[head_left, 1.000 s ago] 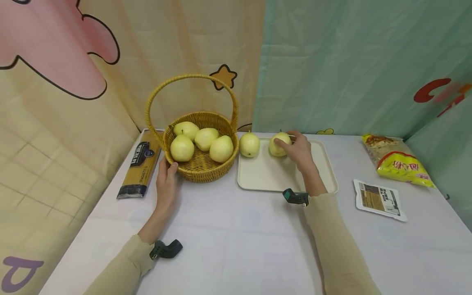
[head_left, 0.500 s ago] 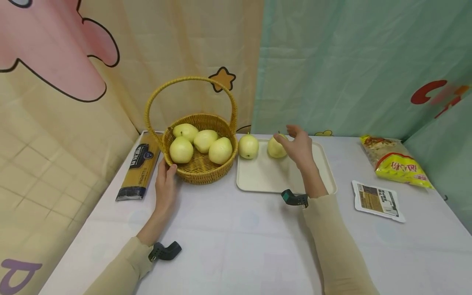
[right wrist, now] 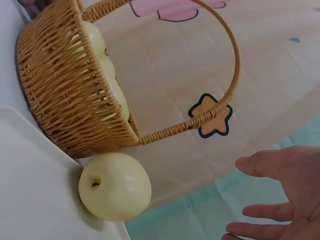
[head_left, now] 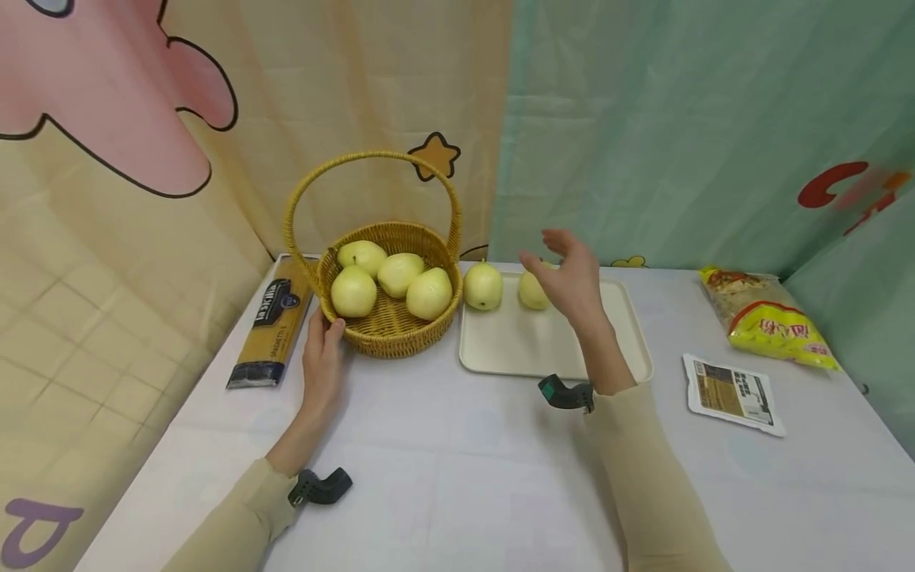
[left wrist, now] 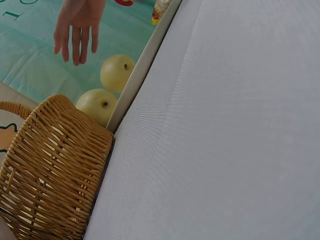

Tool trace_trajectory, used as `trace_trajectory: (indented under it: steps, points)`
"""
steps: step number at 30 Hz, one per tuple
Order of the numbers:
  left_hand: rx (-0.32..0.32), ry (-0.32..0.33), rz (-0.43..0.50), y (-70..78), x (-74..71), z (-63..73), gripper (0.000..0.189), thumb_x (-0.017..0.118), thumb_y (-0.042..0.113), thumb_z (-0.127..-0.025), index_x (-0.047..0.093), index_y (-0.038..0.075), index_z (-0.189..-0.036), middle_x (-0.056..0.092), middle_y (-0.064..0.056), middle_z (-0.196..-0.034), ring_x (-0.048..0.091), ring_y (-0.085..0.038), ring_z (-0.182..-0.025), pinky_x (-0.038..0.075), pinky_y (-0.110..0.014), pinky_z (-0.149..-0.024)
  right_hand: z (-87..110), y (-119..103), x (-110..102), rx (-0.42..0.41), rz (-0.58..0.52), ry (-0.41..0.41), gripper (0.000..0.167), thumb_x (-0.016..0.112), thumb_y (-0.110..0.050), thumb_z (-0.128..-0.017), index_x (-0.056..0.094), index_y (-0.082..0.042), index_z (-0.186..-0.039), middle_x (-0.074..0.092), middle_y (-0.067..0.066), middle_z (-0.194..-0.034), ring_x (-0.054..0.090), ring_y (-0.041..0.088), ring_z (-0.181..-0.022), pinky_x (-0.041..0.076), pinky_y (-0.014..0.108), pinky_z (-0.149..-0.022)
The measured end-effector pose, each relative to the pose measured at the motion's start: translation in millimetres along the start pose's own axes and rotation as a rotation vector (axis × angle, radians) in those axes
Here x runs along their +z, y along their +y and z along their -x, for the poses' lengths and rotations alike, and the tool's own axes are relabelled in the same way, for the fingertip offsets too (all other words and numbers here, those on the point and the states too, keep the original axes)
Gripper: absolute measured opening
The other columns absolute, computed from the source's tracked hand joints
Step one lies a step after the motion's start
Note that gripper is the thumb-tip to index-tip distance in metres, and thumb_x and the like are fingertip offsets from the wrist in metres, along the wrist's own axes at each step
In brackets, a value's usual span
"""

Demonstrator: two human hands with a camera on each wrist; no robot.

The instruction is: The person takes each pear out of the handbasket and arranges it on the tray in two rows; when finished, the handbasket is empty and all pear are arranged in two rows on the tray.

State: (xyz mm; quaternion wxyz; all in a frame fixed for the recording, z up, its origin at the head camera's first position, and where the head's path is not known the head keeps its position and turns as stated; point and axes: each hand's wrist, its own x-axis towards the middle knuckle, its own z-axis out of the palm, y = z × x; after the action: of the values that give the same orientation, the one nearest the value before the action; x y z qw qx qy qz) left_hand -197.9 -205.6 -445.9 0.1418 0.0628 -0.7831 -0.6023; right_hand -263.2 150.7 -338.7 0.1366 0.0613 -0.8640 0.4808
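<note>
1. Wicker basket (head_left: 396,345): stands upright on the white tablecloth (head_left: 443,477), left of centre in the head view; its arched handle (head_left: 372,156) rises high above the rim
2. Basket contents: four pale yellow-green pears (head_left: 353,291) lie inside, with part of the woven floor visible between them and the front wall
3. Left hand (head_left: 323,357): rests against the outer wall of the basket at its near left side; thumb and forefinger are extended against the weave, and the remaining fingers are hidden
4. Right hand (head_left: 572,280): is raised above the cream rectangular tray (head_left: 515,349); thumb and fingers are spread well apart and hold nothing; the left wrist view shows a gap between the fingertips and the fruit below
5. Tray load: two more pears sit toward the far side; the left pear (head_left: 483,287) is just beside the basket, and the right pear (head_left: 532,293) is partly covered by the right hand in the head view
6. Spaghetti packet (head_left: 272,326): lies flat to the left of the basket
7. Right end of table: a yellow-and-clear food bag (head_left: 775,322) lies at the far side, with a white pouch (head_left: 734,395) nearer the person
8. Backdrop: beige curtain (head_left: 343,71) meets teal curtain (head_left: 665,119) behind the table
</note>
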Motion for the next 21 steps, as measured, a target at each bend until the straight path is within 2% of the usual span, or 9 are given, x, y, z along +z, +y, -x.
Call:
trace_trajectory:
  steps: [8, 14, 21]
  points:
    - [0.021, -0.021, 0.016, 0.0, -0.7, 0.3, 0.064, 0.038, 0.038, -0.113, 0.018, 0.016, -0.170, 0.022, -0.002, -0.176, 0.020, -0.017, -0.162, 0.018, -0.037, -0.134, 8.5, -21, 16, -0.048, -0.032, -0.048, 0.059, 0.076, -0.026, -0.098, 0.057, -0.001, -0.148, 0.060, 0.016, -0.150, 0.056, 0.034, -0.141, 0.044, 0.053, -0.119]
    - [0.028, -0.022, 0.011, 0.2, -1.4, -0.1, 0.064, 0.038, 0.037, -0.114, 0.018, 0.015, -0.170, 0.023, -0.003, -0.176, 0.021, -0.016, -0.162, 0.019, -0.037, -0.133, 15.4, -31, 36, -0.059, -0.062, -0.149, 0.059, 0.075, -0.028, -0.099, 0.056, -0.004, -0.150, 0.058, 0.015, -0.152, 0.055, 0.032, -0.142, 0.046, 0.052, -0.118]
    - [0.041, -0.016, 0.020, -1.2, -0.5, -1.4, 0.063, 0.038, 0.037, -0.113, 0.019, 0.015, -0.170, 0.025, -0.003, -0.175, 0.022, -0.016, -0.161, 0.020, -0.037, -0.133, 20.8, -45, 69, -0.082, -0.111, -0.246, 0.060, 0.075, -0.028, -0.099, 0.055, -0.004, -0.150, 0.059, 0.015, -0.151, 0.055, 0.032, -0.141, 0.048, 0.052, -0.117]
